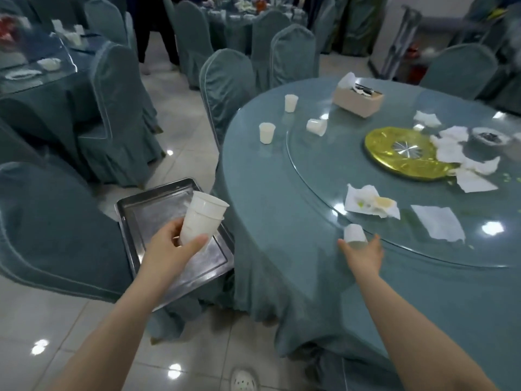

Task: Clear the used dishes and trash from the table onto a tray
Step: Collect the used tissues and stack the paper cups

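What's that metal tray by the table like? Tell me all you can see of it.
The metal tray is rectangular, silvery and dull, with a raised rim and rounded corners. It rests flat on a covered chair seat beside the round table, its far corner near the tablecloth. Its bare surface looks scuffed. The left hand holds stacked white cups above it.

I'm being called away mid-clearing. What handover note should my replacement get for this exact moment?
Left hand grips a stack of white cups above the metal tray, which sits on a chair.
Right hand reaches around an upside-down cup at the table edge; grip unclear.
Done: some cups are stacked; none is on the tray.
Left: three loose cups, used napkins, the gold plate, a small bowl and a tissue box.
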`<state>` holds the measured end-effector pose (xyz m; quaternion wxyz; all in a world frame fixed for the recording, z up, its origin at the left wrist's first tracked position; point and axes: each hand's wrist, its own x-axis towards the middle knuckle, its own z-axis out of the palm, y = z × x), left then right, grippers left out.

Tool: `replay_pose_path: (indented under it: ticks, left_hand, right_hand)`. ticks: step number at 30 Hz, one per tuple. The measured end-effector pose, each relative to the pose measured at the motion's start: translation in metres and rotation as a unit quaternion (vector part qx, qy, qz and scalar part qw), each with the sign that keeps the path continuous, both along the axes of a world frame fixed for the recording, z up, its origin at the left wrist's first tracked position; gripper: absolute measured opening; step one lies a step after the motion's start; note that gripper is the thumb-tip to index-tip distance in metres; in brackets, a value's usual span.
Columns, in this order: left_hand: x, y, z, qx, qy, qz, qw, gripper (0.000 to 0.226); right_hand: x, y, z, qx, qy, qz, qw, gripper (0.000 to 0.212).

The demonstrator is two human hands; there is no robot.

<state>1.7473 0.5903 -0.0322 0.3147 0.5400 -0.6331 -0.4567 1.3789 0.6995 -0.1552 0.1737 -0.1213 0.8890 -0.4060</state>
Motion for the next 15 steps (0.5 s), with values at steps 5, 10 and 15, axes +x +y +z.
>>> replay_pose_path:
  ticks: [5,10,15]
  left_hand:
    - [-0.014,-0.053,-0.010,0.023,-0.023,-0.028,0.999,0.039]
    - [-0.035,-0.106,-0.029,0.043,-0.045,-0.082,0.995,0.046]
    - [-0.046,-0.162,-0.036,0.034,-0.079,-0.164,0.983,0.052]
  right_hand:
    - [-0.002,-0.030,-0.027,0.023,0.001,-0.089,0.996,0.082]
    - [0.023,-0.054,-0.026,-0.015,-0.040,-0.042,0.998,0.071]
    - [0.055,-0.093,0.013,-0.098,-0.066,0.050,0.992,0.053]
